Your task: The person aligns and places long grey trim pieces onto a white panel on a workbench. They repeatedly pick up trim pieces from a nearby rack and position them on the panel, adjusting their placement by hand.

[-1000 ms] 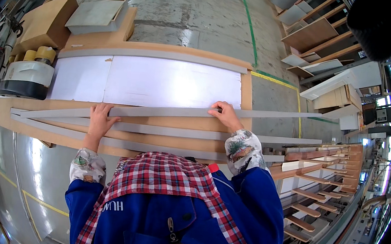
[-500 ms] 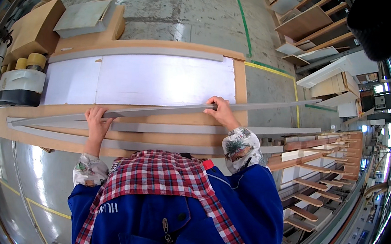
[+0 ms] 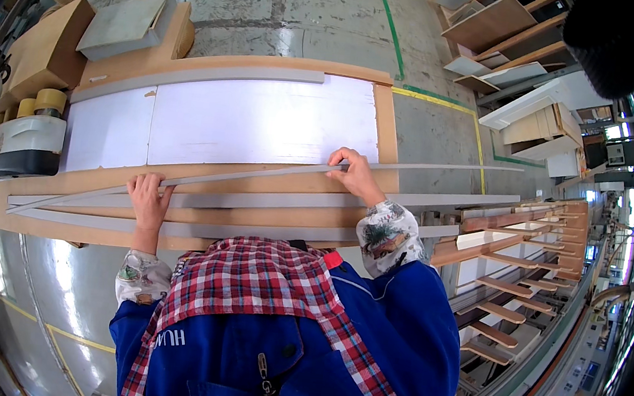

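Observation:
A long, thin grey strip (image 3: pixel 250 172) slants across the near half of the workbench, and both my hands hold it. My left hand (image 3: pixel 148 202) is closed on it towards its left end. Farther along, my right hand (image 3: pixel 354 177) pinches it between thumb and fingers, near the bench's right end. Past that hand the strip sticks out over the floor. Its narrow side faces up, and its left end lies at the bench's left part. Two more grey strips, a middle one (image 3: pixel 278 202) and a nearer one (image 3: pixel 275 232), lie between it and my body.
White panels (image 3: pixel 263 119) cover the far part of the brown workbench top (image 3: pixel 388 128), with another grey strip (image 3: pixel 198 77) along the far edge. At left stand a white-and-black machine (image 3: pixel 27 143), tape rolls (image 3: pixel 49 101) and a cardboard box (image 3: pixel 51 46). A wooden rack (image 3: pixel 502 310) is at right.
The held strip has turned from its broader face to its narrow side. Both hands have shifted slightly left with it, and the whole view has moved a little.

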`<act>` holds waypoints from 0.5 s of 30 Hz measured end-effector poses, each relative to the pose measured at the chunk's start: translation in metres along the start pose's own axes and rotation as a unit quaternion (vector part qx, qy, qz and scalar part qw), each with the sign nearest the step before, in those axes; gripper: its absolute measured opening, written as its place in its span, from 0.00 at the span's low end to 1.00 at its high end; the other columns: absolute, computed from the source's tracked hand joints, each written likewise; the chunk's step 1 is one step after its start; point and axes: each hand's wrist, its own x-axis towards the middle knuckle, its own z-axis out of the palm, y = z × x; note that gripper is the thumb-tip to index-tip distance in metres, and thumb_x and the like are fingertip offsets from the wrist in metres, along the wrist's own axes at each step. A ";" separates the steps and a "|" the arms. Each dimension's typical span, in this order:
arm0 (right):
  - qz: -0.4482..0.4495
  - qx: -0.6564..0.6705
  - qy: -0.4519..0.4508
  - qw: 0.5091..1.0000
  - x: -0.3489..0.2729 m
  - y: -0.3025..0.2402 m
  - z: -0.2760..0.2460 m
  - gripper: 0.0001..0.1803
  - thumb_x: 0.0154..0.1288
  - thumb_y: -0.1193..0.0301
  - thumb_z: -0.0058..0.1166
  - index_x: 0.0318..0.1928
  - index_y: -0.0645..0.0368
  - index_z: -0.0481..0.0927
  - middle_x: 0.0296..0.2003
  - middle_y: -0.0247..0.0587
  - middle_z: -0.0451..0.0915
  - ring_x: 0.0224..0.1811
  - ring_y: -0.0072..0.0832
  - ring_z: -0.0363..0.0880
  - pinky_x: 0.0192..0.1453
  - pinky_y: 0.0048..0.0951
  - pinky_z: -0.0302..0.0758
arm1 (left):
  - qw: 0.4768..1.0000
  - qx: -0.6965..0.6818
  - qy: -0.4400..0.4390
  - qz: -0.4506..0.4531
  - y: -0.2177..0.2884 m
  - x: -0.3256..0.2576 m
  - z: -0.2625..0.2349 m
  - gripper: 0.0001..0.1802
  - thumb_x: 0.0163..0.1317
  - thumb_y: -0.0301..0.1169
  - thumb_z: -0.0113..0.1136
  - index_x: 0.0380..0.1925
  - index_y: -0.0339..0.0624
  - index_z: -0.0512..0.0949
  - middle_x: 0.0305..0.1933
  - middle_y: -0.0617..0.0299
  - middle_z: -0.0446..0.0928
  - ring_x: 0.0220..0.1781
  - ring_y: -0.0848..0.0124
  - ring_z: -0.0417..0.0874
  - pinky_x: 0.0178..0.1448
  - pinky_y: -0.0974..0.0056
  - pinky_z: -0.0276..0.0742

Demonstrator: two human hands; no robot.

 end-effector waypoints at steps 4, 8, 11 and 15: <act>-0.018 0.020 0.017 0.999 -0.008 -0.002 0.005 0.12 0.43 0.81 0.63 0.26 0.58 0.72 0.33 0.34 0.77 0.38 0.28 0.74 0.41 0.28 0.73 | 1.000 0.008 0.006 0.022 0.008 0.005 -0.008 0.14 0.42 0.26 0.64 0.28 0.45 0.69 0.29 0.62 0.72 0.35 0.62 0.72 0.47 0.58 0.64; -0.116 -0.165 0.039 0.979 -0.016 -0.036 0.005 0.13 0.39 0.80 0.64 0.24 0.56 0.72 0.33 0.34 0.76 0.38 0.35 0.72 0.43 0.34 0.70 | 0.999 0.002 0.006 0.044 0.017 0.007 -0.019 0.13 0.39 0.21 0.59 0.27 0.45 0.70 0.27 0.61 0.72 0.32 0.62 0.73 0.45 0.59 0.64; -0.101 -0.179 0.078 0.975 -0.027 0.001 0.015 0.13 0.38 0.78 0.65 0.24 0.55 0.73 0.33 0.34 0.75 0.39 0.38 0.71 0.45 0.36 0.67 | 0.997 0.012 0.046 0.057 0.029 0.016 -0.032 0.14 0.38 0.20 0.57 0.28 0.46 0.71 0.26 0.62 0.72 0.32 0.63 0.73 0.44 0.60 0.64; -0.176 -0.204 0.149 0.951 -0.035 -0.027 0.018 0.11 0.41 0.77 0.64 0.24 0.55 0.74 0.32 0.33 0.75 0.39 0.36 0.71 0.45 0.35 0.67 | 0.993 0.034 0.095 0.058 0.042 0.025 -0.052 0.15 0.40 0.18 0.57 0.30 0.46 0.73 0.25 0.64 0.72 0.30 0.65 0.73 0.44 0.60 0.64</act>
